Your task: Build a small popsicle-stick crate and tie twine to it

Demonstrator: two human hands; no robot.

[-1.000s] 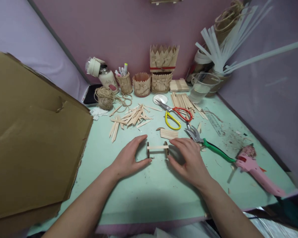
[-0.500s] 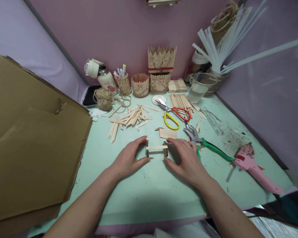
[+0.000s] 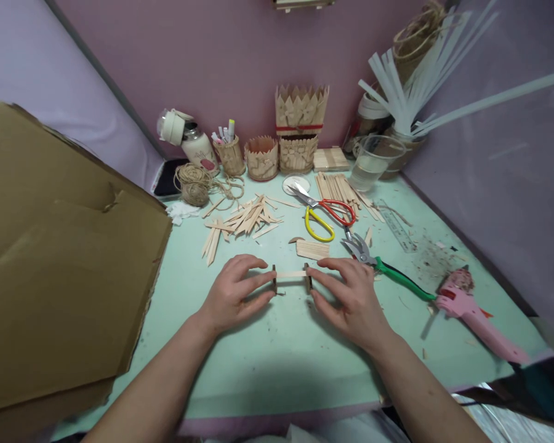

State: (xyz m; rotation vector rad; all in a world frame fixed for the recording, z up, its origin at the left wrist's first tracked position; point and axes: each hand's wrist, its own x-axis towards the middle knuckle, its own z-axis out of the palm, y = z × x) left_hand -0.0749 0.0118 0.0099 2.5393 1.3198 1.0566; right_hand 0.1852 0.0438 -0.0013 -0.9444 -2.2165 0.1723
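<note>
A pale wooden strip [image 3: 291,274] spans two small upright pieces with dark edges on the table. My left hand [image 3: 231,294] presses a fingertip on the strip's left end, its thumb low beside the left upright [image 3: 274,287]. At the other end, my right hand [image 3: 353,298] does the same, a fingertip on the strip and the thumb near the foot of the right upright [image 3: 309,285]. Just beyond the strip lies a small panel of joined wooden sticks [image 3: 313,249]. How the strip meets the uprights is hidden under my fingertips.
Yellow-and-red-handled scissors [image 3: 321,215], green-handled pruning shears [image 3: 397,277] and a pink glue gun [image 3: 477,320] lie to the right. Cut wood pieces [image 3: 249,218] and twine [image 3: 194,184] are behind my left hand. A cardboard sheet [image 3: 69,258] stands left; a water cup [image 3: 372,166] stands back right.
Both hands have shifted their fingers: before, they held the uprights from the sides; now a fingertip of each rests on an end of the strip. The strip and uprights stay nearly in place.
</note>
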